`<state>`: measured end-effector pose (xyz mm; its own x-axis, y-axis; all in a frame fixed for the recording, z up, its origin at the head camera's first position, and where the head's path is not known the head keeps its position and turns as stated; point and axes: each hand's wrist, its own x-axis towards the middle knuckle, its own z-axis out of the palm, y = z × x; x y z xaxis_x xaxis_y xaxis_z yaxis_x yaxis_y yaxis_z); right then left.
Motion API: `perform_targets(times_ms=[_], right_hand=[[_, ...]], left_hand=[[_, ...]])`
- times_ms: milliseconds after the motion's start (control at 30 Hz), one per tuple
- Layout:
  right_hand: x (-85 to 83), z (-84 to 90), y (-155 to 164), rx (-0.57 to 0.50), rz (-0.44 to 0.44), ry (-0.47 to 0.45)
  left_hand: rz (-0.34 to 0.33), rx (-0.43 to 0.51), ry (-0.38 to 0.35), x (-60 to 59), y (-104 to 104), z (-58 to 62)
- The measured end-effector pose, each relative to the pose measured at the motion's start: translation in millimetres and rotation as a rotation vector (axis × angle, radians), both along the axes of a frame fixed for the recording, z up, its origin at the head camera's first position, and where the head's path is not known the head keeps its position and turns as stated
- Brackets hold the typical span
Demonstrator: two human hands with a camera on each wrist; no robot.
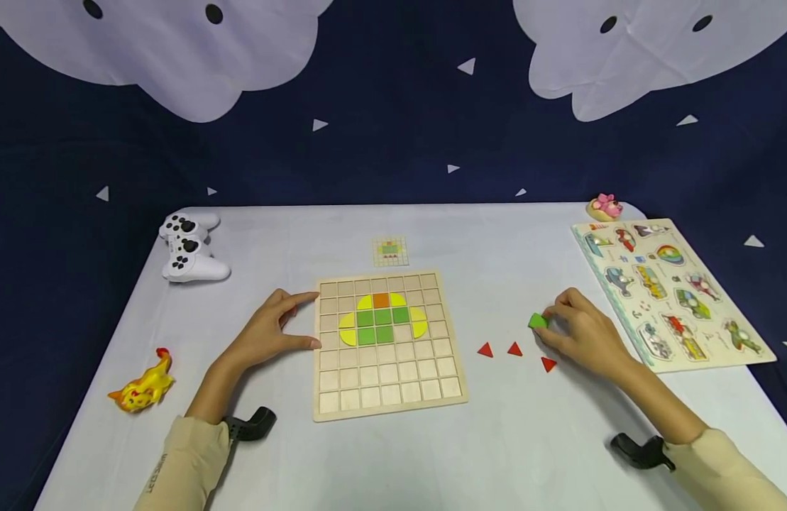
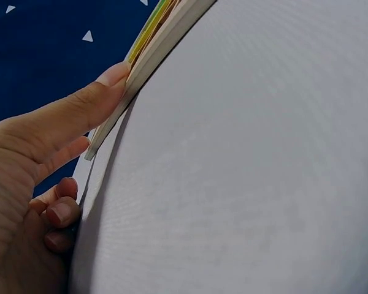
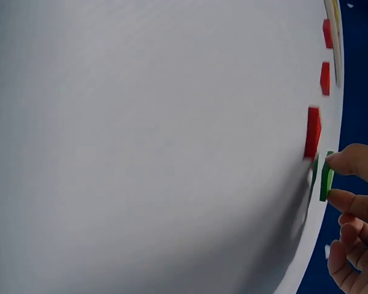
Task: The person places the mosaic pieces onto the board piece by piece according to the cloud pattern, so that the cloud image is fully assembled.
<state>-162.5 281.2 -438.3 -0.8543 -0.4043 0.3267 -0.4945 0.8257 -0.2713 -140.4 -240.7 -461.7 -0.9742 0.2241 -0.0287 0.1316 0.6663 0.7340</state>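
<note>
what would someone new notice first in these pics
The wooden grid board in the middle of the table, with green, yellow and orange tiles in its upper rows. The left hand touches its left edge, while the right hand pinches a green block beside three red triangles.

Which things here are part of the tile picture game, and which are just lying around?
In the game: grid board, green tile in right hand, red triangles, pattern card, left hand.
Lying about: game controller, yellow toy, pink toy, vehicle puzzle.
</note>
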Motion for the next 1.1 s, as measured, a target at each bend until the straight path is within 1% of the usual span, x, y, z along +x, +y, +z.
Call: perform_targets(times_ms=[100,200,300,533,833,933,1100], right_hand=[[-2.6,1.4,-9.9,-0.045,0.042,0.011],[-5.4,3.7,-27.3,-0.06,0.101,0.016],[-7.9,6.3,-49.2,-0.046,0.164,0.013],[-10.2,12.2,-105.9,-0.018,0.304,-0.034],[-12.2,11.1,-162.6,-0.013,0.5,-0.043],[-12.9,10.1,-173.9,-0.006,0.534,-0.056],[-13.7,7.9,-183.1,0.021,0.535,-0.07]], left_hand=[[0.004,-0.003,-0.006,-0.1,0.3,0.2],[0.006,-0.008,-0.011,0.0,0.4,0.6],[0.01,-0.003,-0.022,0.0,0.5,1.1],[0.014,0.006,-0.04,-1.0,1.9,1.6],[0.01,0.007,-0.022,-1.1,0.6,0.6],[0.01,0.011,-0.024,-0.9,0.6,0.7],[0.015,0.015,-0.03,-1.4,0.7,1.0]])
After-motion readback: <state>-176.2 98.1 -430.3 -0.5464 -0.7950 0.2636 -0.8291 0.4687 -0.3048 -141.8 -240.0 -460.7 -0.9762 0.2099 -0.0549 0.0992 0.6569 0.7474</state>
